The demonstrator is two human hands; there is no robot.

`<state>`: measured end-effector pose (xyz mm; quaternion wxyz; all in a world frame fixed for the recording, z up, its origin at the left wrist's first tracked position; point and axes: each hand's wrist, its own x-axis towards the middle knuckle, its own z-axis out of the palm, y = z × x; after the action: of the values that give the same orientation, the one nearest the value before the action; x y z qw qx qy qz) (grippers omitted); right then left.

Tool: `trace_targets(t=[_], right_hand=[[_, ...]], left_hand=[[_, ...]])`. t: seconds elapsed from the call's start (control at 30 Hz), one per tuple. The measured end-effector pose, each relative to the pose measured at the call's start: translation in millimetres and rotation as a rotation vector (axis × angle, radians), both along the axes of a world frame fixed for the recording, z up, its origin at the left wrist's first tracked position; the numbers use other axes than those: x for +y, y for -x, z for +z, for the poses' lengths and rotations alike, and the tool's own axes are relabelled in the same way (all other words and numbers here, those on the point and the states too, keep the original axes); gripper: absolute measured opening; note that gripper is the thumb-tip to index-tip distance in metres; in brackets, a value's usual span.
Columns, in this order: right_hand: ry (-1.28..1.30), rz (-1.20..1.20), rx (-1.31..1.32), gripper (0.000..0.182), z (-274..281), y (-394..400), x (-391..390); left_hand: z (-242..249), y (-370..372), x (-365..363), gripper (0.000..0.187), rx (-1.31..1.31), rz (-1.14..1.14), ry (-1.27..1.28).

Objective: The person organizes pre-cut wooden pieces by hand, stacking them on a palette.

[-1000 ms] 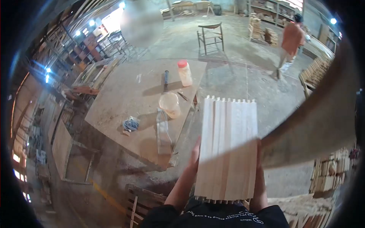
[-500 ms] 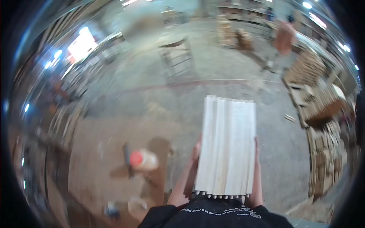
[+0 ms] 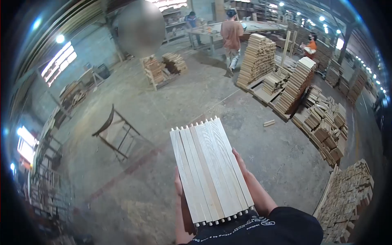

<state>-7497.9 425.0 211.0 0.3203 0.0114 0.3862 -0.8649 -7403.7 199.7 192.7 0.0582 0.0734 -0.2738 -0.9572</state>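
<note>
A flat bundle of several pale wooden slats (image 3: 208, 169) with small dowel pegs at both ends lies across my forearms, held against my chest. My left hand (image 3: 179, 185) grips its left edge, mostly hidden under the wood. My right hand (image 3: 241, 163) presses along its right edge, fingers stretched forward. The slats point away from me over the concrete floor.
A chair frame (image 3: 116, 132) stands on the floor at the left. Stacks of cut timber (image 3: 296, 87) line the right side, with more piles (image 3: 347, 192) near me. A person in an orange shirt (image 3: 232, 34) walks at the back; another person (image 3: 311, 44) stands farther right.
My view has swung away from the workbench with the bottle and tools toward the open workshop floor. The slat bundle stays held in both hands, now angled slightly left.
</note>
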Motion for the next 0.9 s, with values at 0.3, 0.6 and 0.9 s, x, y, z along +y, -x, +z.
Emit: trace_targets(t=[0.3,0.6,0.9], right_hand=[[0.161,-0.187,-0.067,0.071,-37,304,-52],[0.180,-0.136,-0.093,0.065,-44,690,-120],[0.159,-0.104,-0.049,0.068,-52,1074,-211]], left_hand=[[-9,355,-68,0.060,0.092,-0.310,0.084],[0,721,-134,0.061,-0.022,-0.269,0.038],[-21,1092,-217,0.062,0.018,-0.168,0.181]])
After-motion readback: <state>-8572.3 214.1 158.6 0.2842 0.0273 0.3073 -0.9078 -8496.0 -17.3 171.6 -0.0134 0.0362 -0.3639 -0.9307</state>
